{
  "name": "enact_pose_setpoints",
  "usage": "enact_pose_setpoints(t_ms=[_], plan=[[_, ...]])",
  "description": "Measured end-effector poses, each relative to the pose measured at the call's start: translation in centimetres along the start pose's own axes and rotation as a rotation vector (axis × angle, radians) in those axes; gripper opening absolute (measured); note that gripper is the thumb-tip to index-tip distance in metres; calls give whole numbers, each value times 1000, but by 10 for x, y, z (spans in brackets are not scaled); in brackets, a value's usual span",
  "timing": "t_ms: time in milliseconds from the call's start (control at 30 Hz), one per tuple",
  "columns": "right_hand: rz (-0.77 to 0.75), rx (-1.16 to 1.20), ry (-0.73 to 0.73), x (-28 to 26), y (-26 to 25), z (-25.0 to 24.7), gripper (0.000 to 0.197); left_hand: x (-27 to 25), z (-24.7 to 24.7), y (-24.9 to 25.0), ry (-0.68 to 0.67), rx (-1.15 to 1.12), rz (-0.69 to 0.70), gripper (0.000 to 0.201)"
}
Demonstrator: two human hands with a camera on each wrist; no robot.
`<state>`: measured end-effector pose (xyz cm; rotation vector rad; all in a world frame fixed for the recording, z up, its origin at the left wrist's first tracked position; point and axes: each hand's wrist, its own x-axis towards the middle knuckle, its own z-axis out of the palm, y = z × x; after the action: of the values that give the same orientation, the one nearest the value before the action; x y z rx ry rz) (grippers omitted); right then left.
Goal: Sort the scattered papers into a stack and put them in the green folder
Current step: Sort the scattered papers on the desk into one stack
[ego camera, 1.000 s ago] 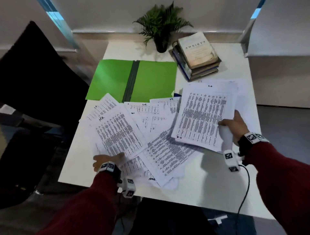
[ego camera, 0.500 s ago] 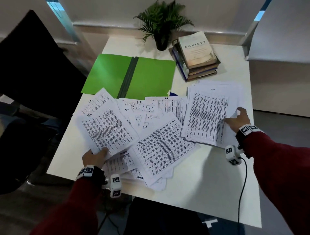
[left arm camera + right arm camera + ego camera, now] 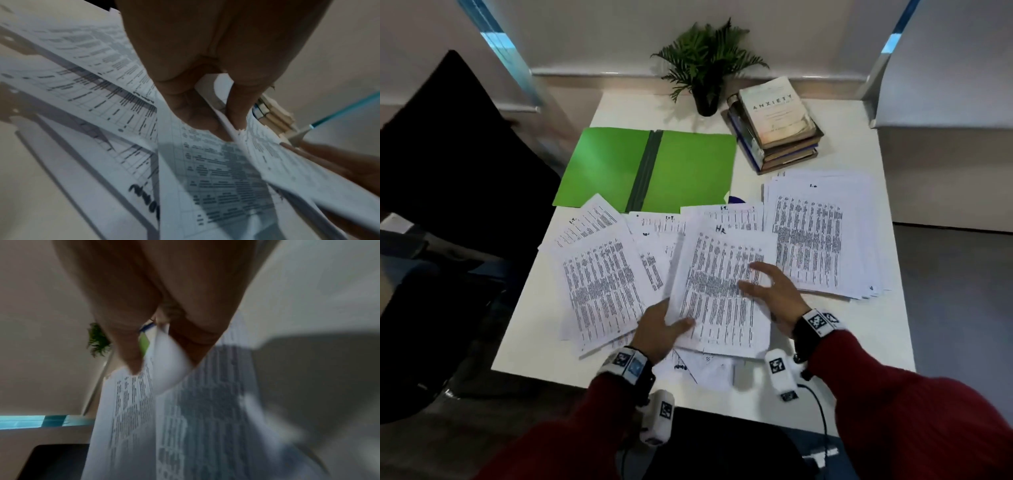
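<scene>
Two hands meet one printed sheet (image 3: 722,291): left hand (image 3: 659,330) pinches its edge in a narrow grip, right hand (image 3: 774,291) lies spread flat on it, above scattered papers (image 3: 599,284).

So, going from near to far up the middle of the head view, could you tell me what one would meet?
Left hand gripping the held sheet → right hand resting flat on that sheet → scattered papers → green folder, lying open → potted plant at the table's far edge.
</scene>
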<state>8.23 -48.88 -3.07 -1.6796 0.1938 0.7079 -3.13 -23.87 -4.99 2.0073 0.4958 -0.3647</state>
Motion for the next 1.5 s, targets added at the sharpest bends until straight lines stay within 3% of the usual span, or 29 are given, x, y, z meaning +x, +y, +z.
enact_pose_setpoints(t_ms=[67, 200, 300, 367, 433, 500, 667, 767, 833, 900, 1000, 1033, 1100, 1167, 1267, 1333, 1400, 1500], plan=[[-40, -52, 109, -11, 15, 4, 55, 12, 3, -5, -30, 71, -55, 74], [-64, -15, 283, -38, 30, -1, 49, 42, -10, -10, 169, 398, 4, 74], [-90, -56, 320, -52, 42, -12, 59, 57, -15, -4, 41, 704, -106, 92], [-108, -104, 322, -58, 48, -14, 65, 61, -12, -2, -51, 789, -102, 77], [-123, -105, 335, -61, 50, -14, 66, 61, -12, 1, -112, 744, -80, 54], [-135, -87, 338, -62, 48, -10, 60, 59, -19, 2, -81, 596, -74, 51], [-86, -127, 266, -56, 50, 8, 53, 42, -82, 11, 287, 271, -30, 30], [-84, -237, 179, -45, 51, 25, 52, 28, -130, -4, 551, 32, -21, 30], [-76, -276, 119, -36, 46, 42, 53, 16, -150, -13, 620, -141, -24, 27], [-73, -300, 70, -26, 40, 58, 50, 2, -155, -18, 587, -283, -22, 21], [-18, -252, 42, -14, 27, 81, 25, -9, -136, -28, 431, -269, -37, 25], [13, -193, 55, -11, 22, 89, 29, -9, -126, -34, 373, -230, -61, 26], [79, -64, 100, -7, 15, 99, 65, -8, -104, -43, 260, -177, -110, 23], [108, -14, 129, -3, 10, 109, 85, -5, -88, -54, 151, -103, -131, 23], [118, -71, 190, 2, 9, 122, 74, -2, -80, -65, 73, 51, -157, 28], [88, -155, 216, 4, 14, 129, 58, 3, -88, -70, 68, 76, -174, 28], [68, -228, 282, 5, 20, 132, 49, 9, -104, -79, 148, 82, -236, 32], [90, -202, 340, 4, 32, 132, 51, 19, -133, -96, 415, 135, -470, 75]])
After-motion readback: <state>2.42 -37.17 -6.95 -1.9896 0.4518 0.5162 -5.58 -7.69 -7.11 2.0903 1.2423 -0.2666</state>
